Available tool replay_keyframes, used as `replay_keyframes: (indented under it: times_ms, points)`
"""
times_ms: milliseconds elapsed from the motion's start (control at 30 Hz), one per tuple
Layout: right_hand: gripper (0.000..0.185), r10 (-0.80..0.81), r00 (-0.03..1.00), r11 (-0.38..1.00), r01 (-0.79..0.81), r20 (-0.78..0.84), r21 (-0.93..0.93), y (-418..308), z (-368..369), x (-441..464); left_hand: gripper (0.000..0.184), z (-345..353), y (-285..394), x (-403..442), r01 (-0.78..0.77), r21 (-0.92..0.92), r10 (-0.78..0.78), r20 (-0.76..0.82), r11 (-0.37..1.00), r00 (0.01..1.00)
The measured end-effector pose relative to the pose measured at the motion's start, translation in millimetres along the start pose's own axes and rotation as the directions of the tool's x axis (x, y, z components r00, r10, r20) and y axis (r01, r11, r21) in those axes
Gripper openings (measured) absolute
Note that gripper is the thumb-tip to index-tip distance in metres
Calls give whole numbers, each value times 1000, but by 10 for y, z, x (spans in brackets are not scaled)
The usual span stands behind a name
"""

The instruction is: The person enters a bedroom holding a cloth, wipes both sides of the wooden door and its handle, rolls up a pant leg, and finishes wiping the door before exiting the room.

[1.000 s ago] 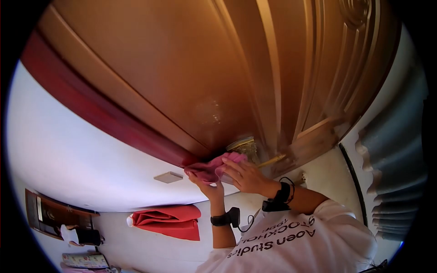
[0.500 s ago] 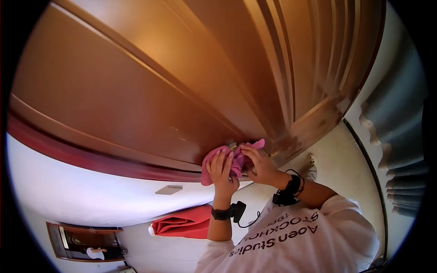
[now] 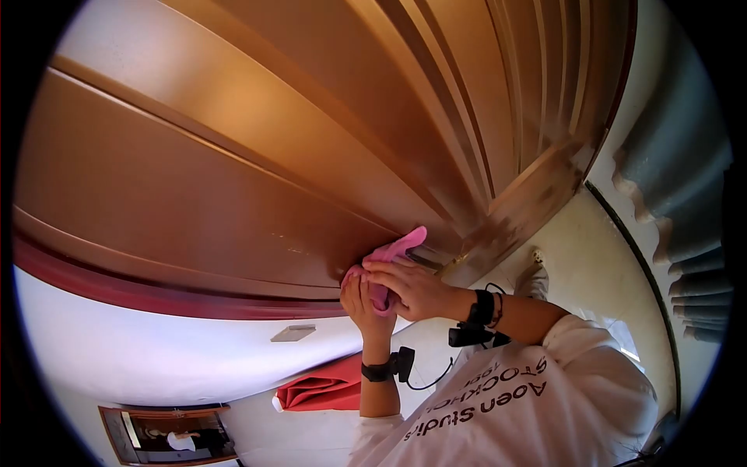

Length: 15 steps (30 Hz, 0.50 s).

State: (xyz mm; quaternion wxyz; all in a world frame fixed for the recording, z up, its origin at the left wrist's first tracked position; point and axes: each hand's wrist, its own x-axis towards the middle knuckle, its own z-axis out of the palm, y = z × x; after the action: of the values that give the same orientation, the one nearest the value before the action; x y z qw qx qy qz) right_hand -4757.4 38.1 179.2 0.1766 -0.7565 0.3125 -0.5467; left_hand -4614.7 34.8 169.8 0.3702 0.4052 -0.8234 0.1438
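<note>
A crumpled pink cloth [image 3: 398, 247] lies against the lower edge of a brown wooden door [image 3: 233, 202]. My left hand [image 3: 362, 303] has its fingers bent over the cloth's near end, closed on it. Beside it, my right hand [image 3: 411, 289] also grips the cloth, its fingers reaching across toward the left fingertips. A flap of cloth sticks up past the right hand. Just beyond that hand, part of a metal door handle [image 3: 428, 255] shows, and a small brass-coloured piece [image 3: 454, 265] sits on the door's edge. Both wrists carry black straps with small devices.
A dark red frame [image 3: 156, 300] borders the door along a white wall [image 3: 101, 335]. Folded red material [image 3: 323, 387] lies behind my left forearm. Grey curtains [image 3: 677, 187] hang at right. Another person [image 3: 183, 441] appears in a framed opening at lower left.
My right hand has shifted left, close against my left hand. The cloth has moved slightly left and bunched, with a flap now raised. More of the handle shows beside the right hand.
</note>
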Motion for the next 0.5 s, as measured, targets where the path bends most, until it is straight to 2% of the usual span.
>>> replay_keyframes:
  times_ms: [33,67,100,133,167,233,300,367,400,433,500]
  points:
    - [49,0,1000,1000,0,0,3,62,26,-7,51,-5,3,-9,48,-41,-48,-17,998,999]
    - [53,10,999,995,-7,-32,99,133,48,-25,44,-43,60,71,93,-139,-99,-40,986,994]
    - [58,22,998,981,-10,-59,194,171,52,-44,44,-77,72,142,97,-136,-104,-42,986,994]
    - [58,199,980,934,-191,4,303,93,-39,-59,43,-118,59,207,55,-186,-48,42,981,998]
    - [58,195,981,933,-190,14,305,127,-36,-104,43,-149,62,268,19,-238,10,121,971,993]
    - [56,129,982,973,-99,-136,209,220,-14,-185,45,-126,148,364,13,-229,17,131,973,991]
    - [56,157,979,972,-129,-132,198,192,37,-250,44,-90,215,394,32,-197,15,234,980,972]
    - [54,313,909,937,-249,-275,243,189,178,-341,45,3,298,332,58,-186,-8,259,981,966]
    - [51,345,885,926,-265,-314,268,145,235,-368,46,48,335,278,21,-104,8,270,994,963]
    - [51,342,886,927,-264,-313,265,121,248,-383,46,84,335,242,-22,-25,28,281,999,959]
    - [47,286,898,950,-218,-335,224,94,234,-370,47,56,260,136,-20,-55,35,300,998,953]
